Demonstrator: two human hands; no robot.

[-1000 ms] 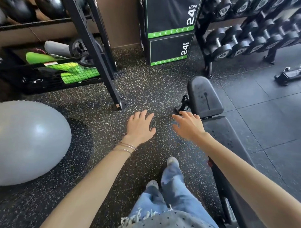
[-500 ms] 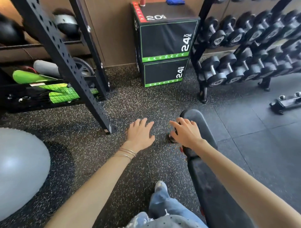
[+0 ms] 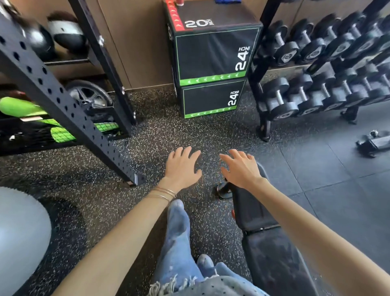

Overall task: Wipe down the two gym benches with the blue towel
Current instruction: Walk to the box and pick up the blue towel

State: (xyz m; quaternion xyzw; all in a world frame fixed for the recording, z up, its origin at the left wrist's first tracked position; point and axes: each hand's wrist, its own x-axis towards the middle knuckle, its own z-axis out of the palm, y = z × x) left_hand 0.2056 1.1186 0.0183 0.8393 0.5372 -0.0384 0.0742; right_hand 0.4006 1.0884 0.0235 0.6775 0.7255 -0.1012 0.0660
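View now nearer plyo box (image 3: 211, 52); blue towel (image 3: 226, 1) on top. Left hand (image 3: 182, 167), right hand (image 3: 240, 169) empty, fingers apart; bench (image 3: 270, 243) unwiped.

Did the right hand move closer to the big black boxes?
Yes. The right hand has gone forward past the bench end, toward the stacked black boxes; a second ago it was beside the bench's headrest. The camera moved too.

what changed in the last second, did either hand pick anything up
No pickup. The view advanced toward the plyo boxes, whose top with the blue towel now shows; the bench slid nearer. Left hand and right hand stay open, empty, outstretched.
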